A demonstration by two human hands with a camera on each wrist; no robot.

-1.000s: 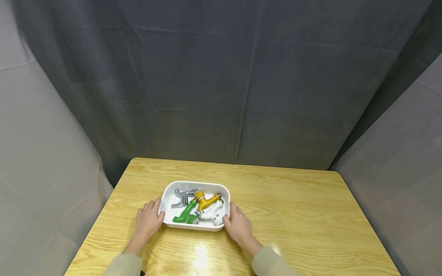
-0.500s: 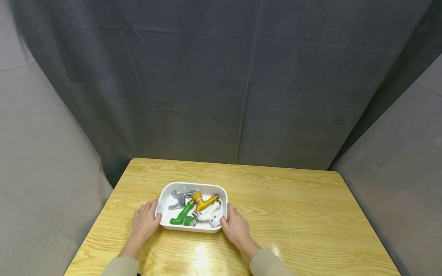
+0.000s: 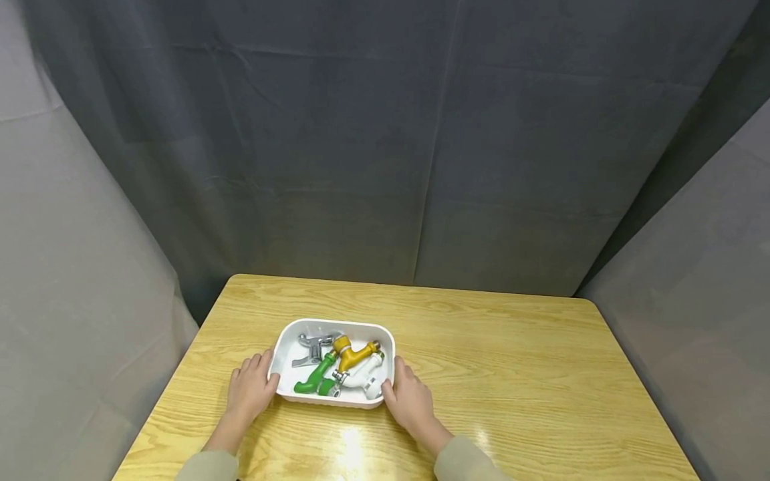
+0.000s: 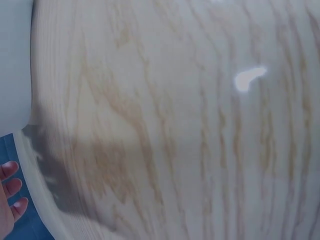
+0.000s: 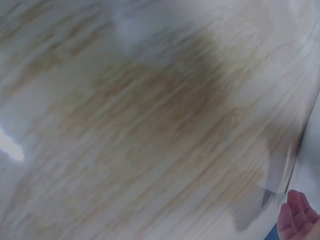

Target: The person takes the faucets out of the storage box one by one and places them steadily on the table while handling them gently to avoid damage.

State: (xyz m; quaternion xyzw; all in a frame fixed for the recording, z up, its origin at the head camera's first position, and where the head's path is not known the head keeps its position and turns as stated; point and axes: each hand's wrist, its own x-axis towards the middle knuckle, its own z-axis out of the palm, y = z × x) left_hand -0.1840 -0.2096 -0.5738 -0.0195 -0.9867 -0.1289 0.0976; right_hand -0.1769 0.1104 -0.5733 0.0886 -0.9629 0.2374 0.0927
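Note:
A white rectangular tray lies on the left part of the table in the head view. Inside are a chrome tap, a green tap, a yellow tap and a white tap, lying close together. My left hand grips the tray's left end, thumb at the rim and fingers along the outer wall. At the opposite end, my right hand holds it the same way. Each wrist view catches only fingers beside a pale piece of the tray wall.
The wooden table has a light, glossy grain and extends well to the right of the tray. Behind it hangs a dark grey curtain. Lighter grey cloth flanks the table on both sides.
The tray has slid slightly left and a little toward me, with both hands travelling along on its ends. The taps inside keep their arrangement.

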